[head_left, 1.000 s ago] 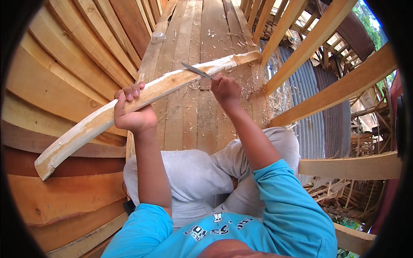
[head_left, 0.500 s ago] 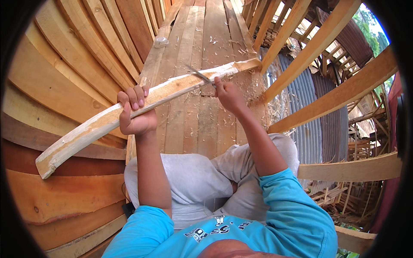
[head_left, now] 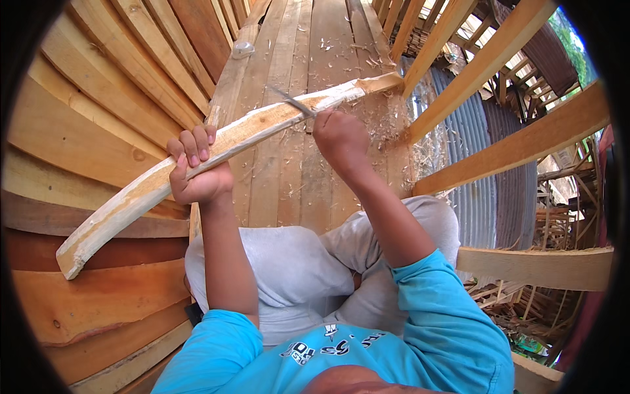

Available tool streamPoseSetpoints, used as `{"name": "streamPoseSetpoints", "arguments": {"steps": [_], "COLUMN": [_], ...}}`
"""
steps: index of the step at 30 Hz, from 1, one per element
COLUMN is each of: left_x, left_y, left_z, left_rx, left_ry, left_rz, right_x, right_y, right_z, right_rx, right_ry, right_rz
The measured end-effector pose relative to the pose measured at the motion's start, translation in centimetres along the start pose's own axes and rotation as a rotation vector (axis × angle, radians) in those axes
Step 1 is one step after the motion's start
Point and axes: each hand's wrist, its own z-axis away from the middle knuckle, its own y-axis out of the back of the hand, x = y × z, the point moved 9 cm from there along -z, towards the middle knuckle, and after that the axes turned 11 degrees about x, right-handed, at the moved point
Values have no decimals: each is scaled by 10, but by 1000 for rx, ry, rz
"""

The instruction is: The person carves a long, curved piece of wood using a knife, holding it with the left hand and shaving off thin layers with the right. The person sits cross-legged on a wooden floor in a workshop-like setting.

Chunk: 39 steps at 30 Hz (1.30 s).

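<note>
L hand (head_left: 197,172) gripping curved wood strip (head_left: 216,148) mid-length; long axis runs up-right toward R hand (head_left: 340,136), closed on knife (head_left: 293,102), blade on strip's upper edge

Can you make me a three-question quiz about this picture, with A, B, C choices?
1. Where does the metal blade touch? A the curved wooden piece B the trousers C the metal sheet
2. What colour are the sleeves? A red B blue C yellow
3. What is the left hand doing? A lying flat and open B gripping the curved wooden piece C holding a cup

Answers: 1 A, the blade held by the right hand lies on its top. 2 B, both are bright blue. 3 B, its fingers curl around it.
</note>
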Motion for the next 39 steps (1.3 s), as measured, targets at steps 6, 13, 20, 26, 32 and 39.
{"name": "streamPoseSetpoints", "arguments": {"steps": [6,13,20,26,32,39], "left_x": [-8,-1,-4,-12,-17,-7], "left_y": [-10,-8,-2,1,-5,-2], "left_z": [2,-1,-2,-3,1,-1], "left_rx": [22,-22,-7,39,4,4], "left_ry": [27,23,22,44,71,40], "left_rz": [1,4,2,10,52,24], "right_x": [27,12,-12,8,35,11], "right_y": [-5,-8,-4,-6,-11,-7], "right_z": [-19,-18,2,-8,-33,-20], "right_rx": [60,-35,-87,-12,87,13], "right_ry": [37,73,76,18,82,128], "right_rz": [-5,-3,11,0,40,-19]}}
